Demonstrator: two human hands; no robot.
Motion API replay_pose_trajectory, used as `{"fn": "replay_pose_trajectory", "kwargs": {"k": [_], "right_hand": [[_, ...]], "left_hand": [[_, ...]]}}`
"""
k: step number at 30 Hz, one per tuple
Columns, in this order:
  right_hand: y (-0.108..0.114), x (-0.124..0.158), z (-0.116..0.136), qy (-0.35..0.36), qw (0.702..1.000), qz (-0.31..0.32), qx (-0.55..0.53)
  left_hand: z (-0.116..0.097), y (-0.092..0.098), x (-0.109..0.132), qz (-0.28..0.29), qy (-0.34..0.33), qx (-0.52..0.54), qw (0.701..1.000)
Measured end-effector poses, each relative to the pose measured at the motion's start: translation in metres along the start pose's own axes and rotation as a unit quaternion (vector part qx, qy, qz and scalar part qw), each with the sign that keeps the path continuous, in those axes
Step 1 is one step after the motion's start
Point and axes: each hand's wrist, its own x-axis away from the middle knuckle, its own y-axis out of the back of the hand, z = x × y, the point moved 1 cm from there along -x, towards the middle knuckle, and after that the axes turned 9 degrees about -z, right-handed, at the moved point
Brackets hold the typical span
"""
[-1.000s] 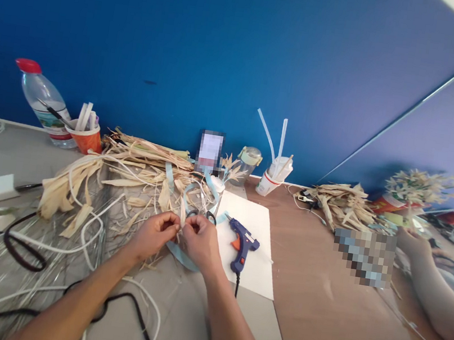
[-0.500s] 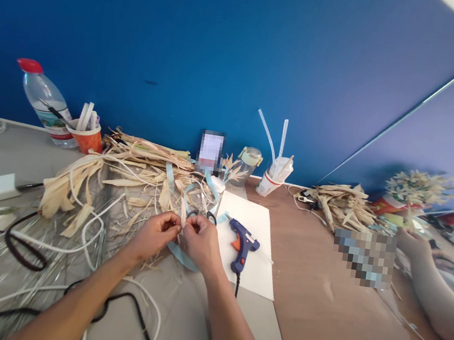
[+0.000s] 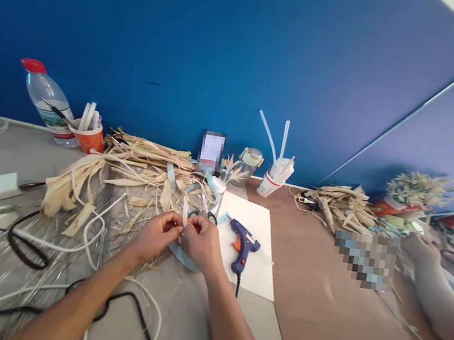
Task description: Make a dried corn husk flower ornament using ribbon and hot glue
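Observation:
My left hand (image 3: pixel 158 235) and my right hand (image 3: pixel 202 241) meet over the desk, fingertips pinched together on a small pale strip of dried corn husk (image 3: pixel 186 209). The strip rises between the fingers; its lower end is hidden by them. Just beyond the hands lie scissors (image 3: pixel 212 218), only their black handles showing. A light-blue ribbon (image 3: pixel 184 257) curves beneath my hands. Right of my right hand, a blue hot glue gun (image 3: pixel 244 246) with an orange trigger rests on a white sheet (image 3: pixel 260 271). Dried husks (image 3: pixel 148 152) are heaped behind my left hand.
At the back stand a bottle (image 3: pixel 51 104), an orange cup (image 3: pixel 89 138), a phone (image 3: pixel 211 150), a jar (image 3: pixel 249 165) and a cup with glue sticks (image 3: pixel 269 185). Cables (image 3: pixel 90 229) cross the left side. Another person's arm (image 3: pixel 427 285) reaches in at right.
My hands stay in nearly the same place, still pinching the husk strip. The whole view has shifted very slightly. At right, the other person's hand has moved a little.

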Motion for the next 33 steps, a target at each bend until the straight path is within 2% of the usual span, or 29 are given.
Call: {"fn": "replay_pose_trajectory", "kwargs": {"k": [11,33], "right_hand": [[-0.0001,-0.0016,-0.0046,-0.007,1.000,0.007,-0.022],[-0.0024,0.0008,-0.0032,0.042,0.998,-0.013,0.045]], "left_hand": [[0.0030,0.0004,-0.0008,0.004,-0.005,-0.003,1.000],[0.0061,-0.0003,0.0008,-0.023,-0.018,-0.033,0.999]]}}
